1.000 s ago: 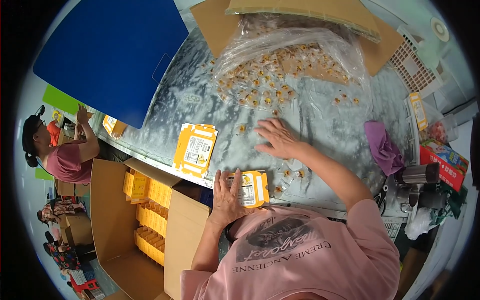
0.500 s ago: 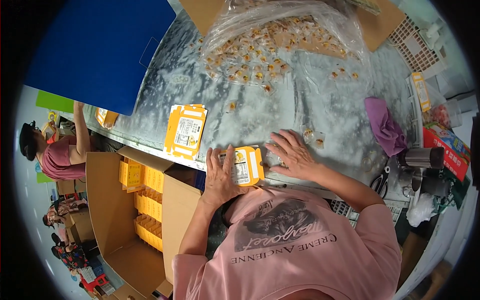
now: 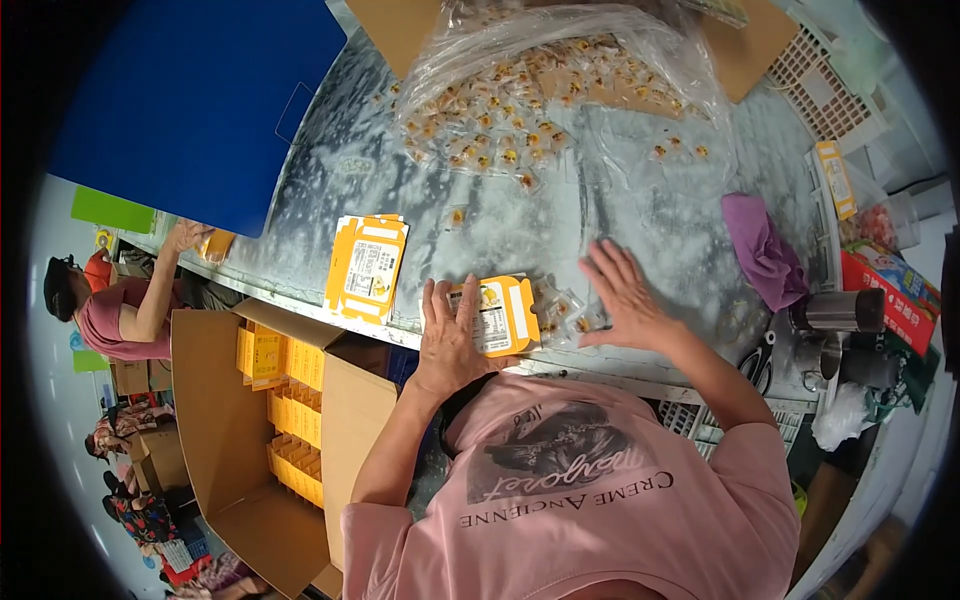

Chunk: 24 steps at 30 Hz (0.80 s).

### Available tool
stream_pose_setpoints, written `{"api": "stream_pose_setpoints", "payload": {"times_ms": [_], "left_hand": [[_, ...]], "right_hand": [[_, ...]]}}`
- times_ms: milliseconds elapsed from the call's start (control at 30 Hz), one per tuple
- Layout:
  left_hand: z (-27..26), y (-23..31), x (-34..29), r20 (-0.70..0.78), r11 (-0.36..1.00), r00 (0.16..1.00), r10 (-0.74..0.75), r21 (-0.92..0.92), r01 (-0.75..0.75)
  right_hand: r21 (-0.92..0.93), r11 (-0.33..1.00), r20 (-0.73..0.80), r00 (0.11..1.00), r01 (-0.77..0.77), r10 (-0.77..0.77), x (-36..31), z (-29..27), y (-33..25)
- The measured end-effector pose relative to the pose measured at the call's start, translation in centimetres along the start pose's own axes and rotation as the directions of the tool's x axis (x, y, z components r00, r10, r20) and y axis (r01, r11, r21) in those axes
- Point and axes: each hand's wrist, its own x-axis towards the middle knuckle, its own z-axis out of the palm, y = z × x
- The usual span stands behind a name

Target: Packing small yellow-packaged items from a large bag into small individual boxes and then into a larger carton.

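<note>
My left hand (image 3: 447, 345) lies over the left part of a small yellow-and-white carton (image 3: 507, 318), gripping it at the table's near edge, fingers on top and thumb along its lower side. Several small clear-wrapped pieces (image 3: 563, 312) lie together at the carton's right end. To their right, my right hand (image 3: 630, 300) is open with its fingers spread, palm down, holding nothing; its thumb is close to the pieces. Left of my left hand, flat yellow-and-white cartons (image 3: 368, 268) are stacked on the table.
A clear plastic bag (image 3: 590, 35) spills many wrapped pieces (image 3: 490, 130) across the far table. At left stands a brown cardboard box (image 3: 225, 430) holding rows of yellow cartons (image 3: 295, 420). A purple cloth (image 3: 762, 250), scissors (image 3: 763, 365) and metal cups (image 3: 840, 312) lie right. Another person (image 3: 135, 310) works far left.
My right hand has moved right and slightly away from me, its fingers spreading. Loose wrapped pieces that lay beyond it now sit beside the carton's right end. The other person's hand has shifted.
</note>
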Motion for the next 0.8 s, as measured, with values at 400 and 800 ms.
{"api": "stream_pose_setpoints", "payload": {"times_ms": [400,800], "left_hand": [[0.3,0.2,0.7,-0.006,0.997,0.997,0.075,0.005,-0.075],[0.6,-0.1,0.7,-0.023,0.999,0.998,0.05,-0.004,-0.05]], "right_hand": [[0.162,0.987,0.015,1.0,-0.004,0.001,1.2,-2.4,-3.8],[0.813,0.576,-0.109,0.949,-0.086,0.296,3.2,4.7,-5.5]]}}
